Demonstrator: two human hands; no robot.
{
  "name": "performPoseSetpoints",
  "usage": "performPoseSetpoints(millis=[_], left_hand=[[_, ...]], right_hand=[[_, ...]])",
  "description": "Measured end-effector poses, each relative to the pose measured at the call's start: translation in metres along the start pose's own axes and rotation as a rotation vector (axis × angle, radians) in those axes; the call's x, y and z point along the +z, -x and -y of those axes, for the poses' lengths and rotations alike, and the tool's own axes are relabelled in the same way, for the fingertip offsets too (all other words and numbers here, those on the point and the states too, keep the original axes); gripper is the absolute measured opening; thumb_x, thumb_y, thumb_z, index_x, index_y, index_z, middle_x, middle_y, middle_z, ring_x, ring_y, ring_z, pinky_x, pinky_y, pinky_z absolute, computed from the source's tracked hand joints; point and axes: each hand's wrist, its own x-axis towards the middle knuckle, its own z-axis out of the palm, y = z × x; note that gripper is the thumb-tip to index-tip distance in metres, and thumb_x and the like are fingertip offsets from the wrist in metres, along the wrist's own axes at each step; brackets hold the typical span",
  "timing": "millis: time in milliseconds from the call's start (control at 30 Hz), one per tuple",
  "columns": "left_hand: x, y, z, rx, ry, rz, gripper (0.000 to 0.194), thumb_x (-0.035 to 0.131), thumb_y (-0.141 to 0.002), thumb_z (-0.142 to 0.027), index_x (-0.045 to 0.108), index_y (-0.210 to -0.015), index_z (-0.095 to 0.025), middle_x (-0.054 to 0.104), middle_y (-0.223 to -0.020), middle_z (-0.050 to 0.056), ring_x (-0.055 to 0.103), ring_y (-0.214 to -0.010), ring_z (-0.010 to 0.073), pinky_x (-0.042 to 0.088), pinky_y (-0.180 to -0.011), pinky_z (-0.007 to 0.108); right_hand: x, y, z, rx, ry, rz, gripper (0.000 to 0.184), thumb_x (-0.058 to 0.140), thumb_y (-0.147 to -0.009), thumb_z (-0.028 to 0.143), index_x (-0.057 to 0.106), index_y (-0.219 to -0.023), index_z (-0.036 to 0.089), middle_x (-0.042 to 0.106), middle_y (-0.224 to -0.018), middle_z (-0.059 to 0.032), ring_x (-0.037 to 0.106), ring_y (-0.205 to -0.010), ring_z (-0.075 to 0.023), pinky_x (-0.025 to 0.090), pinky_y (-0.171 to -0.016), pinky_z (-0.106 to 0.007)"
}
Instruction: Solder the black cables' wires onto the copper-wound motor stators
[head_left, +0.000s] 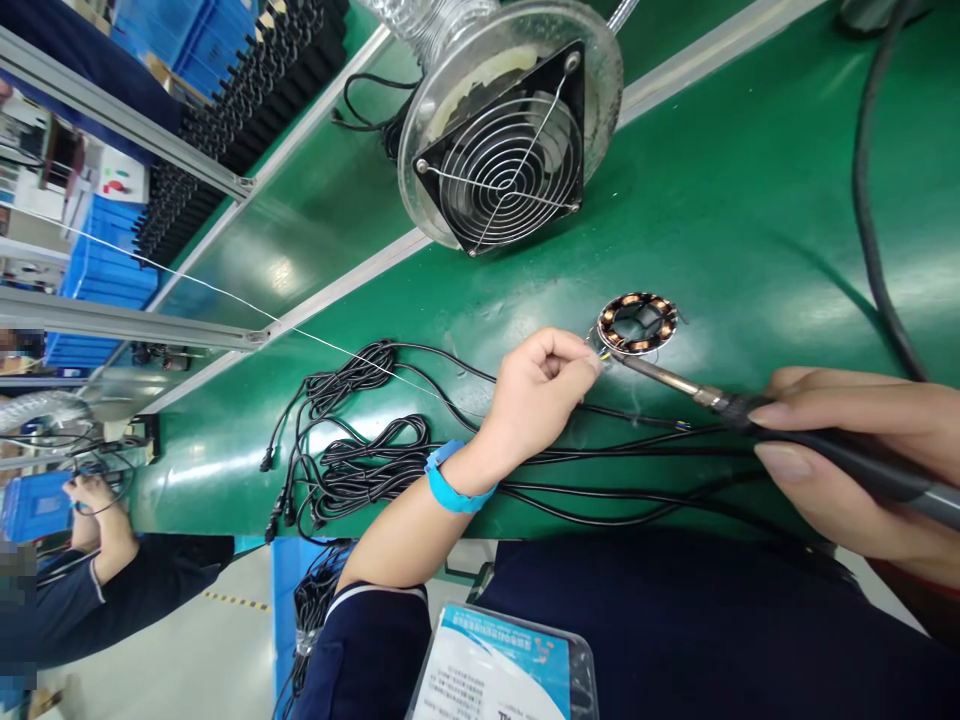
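Note:
My right hand (862,450) grips the black handle of a soldering iron (817,432). Its metal tip reaches the near-left rim of a ring-shaped motor stator (637,324) with copper windings, which rests on the green bench. Close beside that rim, my left hand (544,385) pinches thin wires (604,354), a yellow one among them, at the end of what looks like a cable. The blue wrist strap (450,478) circles my left wrist. Whether the iron's tip touches the wire is too small to tell.
Coiled black cables (367,465) lie left of and under my left forearm. A round fume extractor fan (510,150) stands behind the stator. A thick black cable (874,200) hangs at the right. Another person's hands (91,492) are at the far left.

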Motion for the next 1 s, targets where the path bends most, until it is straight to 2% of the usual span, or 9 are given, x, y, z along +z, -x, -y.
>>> performPoseSetpoints(millis=[133, 233, 333, 467, 600, 700, 767, 867, 1000], left_hand=[[0.0, 0.0, 0.0, -0.021, 0.002, -0.01, 0.018, 0.068, -0.076, -0.019, 0.051, -0.069, -0.018, 0.055, -0.064, -0.006, 0.042, -0.048, 0.002, 0.035, -0.046, 0.018], [0.0, -0.001, -0.001, -0.021, 0.007, -0.007, 0.018, 0.067, -0.076, -0.019, 0.051, -0.068, -0.018, 0.055, -0.063, -0.006, 0.043, -0.047, 0.0022, 0.036, -0.047, 0.018], [0.0, 0.0, -0.001, -0.013, 0.012, 0.0, 0.018, 0.068, -0.076, -0.021, 0.052, -0.069, -0.019, 0.052, -0.058, -0.007, 0.043, -0.047, 0.0031, 0.036, -0.047, 0.019], [-0.001, 0.0, 0.0, 0.02, 0.02, -0.002, 0.015, 0.067, -0.073, -0.019, 0.053, -0.068, -0.018, 0.055, -0.063, -0.006, 0.042, -0.047, 0.0023, 0.036, -0.047, 0.019], [0.0, -0.001, 0.0, -0.005, 0.01, -0.014, 0.014, 0.067, -0.073, -0.019, 0.053, -0.068, -0.017, 0.057, -0.067, -0.005, 0.043, -0.049, 0.0022, 0.036, -0.048, 0.018], [0.0, -0.001, -0.001, -0.022, -0.001, -0.025, 0.013, 0.066, -0.074, -0.017, 0.054, -0.069, -0.017, 0.057, -0.066, -0.005, 0.044, -0.05, 0.0026, 0.037, -0.049, 0.018], [0.001, -0.001, -0.002, -0.022, -0.003, -0.03, 0.013, 0.066, -0.074, -0.017, 0.054, -0.069, -0.017, 0.057, -0.065, -0.005, 0.043, -0.05, 0.0027, 0.037, -0.048, 0.018], [0.001, 0.0, -0.003, -0.022, -0.009, -0.034, 0.013, 0.067, -0.075, -0.017, 0.055, -0.069, -0.017, 0.055, -0.061, -0.006, 0.043, -0.048, 0.0032, 0.035, -0.047, 0.019], [0.001, 0.001, -0.004, -0.001, -0.052, -0.055, 0.012, 0.067, -0.079, -0.016, 0.057, -0.072, -0.017, 0.049, -0.055, -0.007, 0.041, -0.047, 0.0037, 0.034, -0.047, 0.019]], right_hand=[[0.006, 0.004, 0.001, 0.071, -0.055, -0.032, 0.013, 0.06, -0.098, 0.035, 0.061, -0.092, 0.023, 0.067, -0.078, -0.0056, 0.068, -0.068, -0.0126, 0.052, -0.056, -0.021], [0.003, -0.003, 0.003, 0.013, -0.006, -0.012, 0.01, 0.058, -0.098, 0.031, 0.059, -0.093, 0.023, 0.066, -0.076, -0.005, 0.065, -0.061, -0.0112, 0.046, -0.049, -0.02], [-0.002, -0.013, 0.005, -0.051, 0.008, 0.072, 0.004, 0.057, -0.098, 0.025, 0.057, -0.095, 0.023, 0.066, -0.074, -0.0033, 0.065, -0.059, -0.0105, 0.047, -0.05, -0.02], [-0.004, -0.019, 0.007, -0.017, -0.068, 0.016, 0.004, 0.061, -0.095, 0.022, 0.057, -0.094, 0.024, 0.059, -0.067, 0.0, 0.062, -0.058, -0.0113, 0.047, -0.051, -0.022], [-0.001, -0.026, 0.01, 0.073, 0.046, 0.053, 0.013, 0.064, -0.095, 0.031, 0.063, -0.106, 0.025, 0.068, -0.081, -0.003, 0.063, -0.062, -0.0123, 0.051, -0.056, -0.025], [0.002, -0.037, 0.012, 0.12, 0.121, 0.086, 0.03, 0.057, -0.101, 0.038, 0.062, -0.129, 0.028, 0.074, -0.11, -0.0036, 0.073, -0.089, -0.0154, 0.059, -0.078, -0.026], [0.006, -0.046, 0.012, 0.146, 0.159, 0.091, 0.038, 0.052, -0.104, 0.038, 0.056, -0.14, 0.03, 0.072, -0.119, -0.0015, 0.072, -0.101, -0.0157, 0.058, -0.083, -0.025], [0.012, -0.054, 0.007, 0.08, 0.211, 0.119, 0.039, 0.047, -0.105, 0.038, 0.053, -0.142, 0.027, 0.073, -0.115, -0.0019, 0.072, -0.1, -0.0176, 0.056, -0.078, -0.028], [0.021, -0.053, 0.002, -0.026, 0.188, 0.156, 0.036, 0.047, -0.104, 0.038, 0.055, -0.136, 0.023, 0.073, -0.111, -0.0047, 0.07, -0.095, -0.0213, 0.053, -0.081, -0.034]])
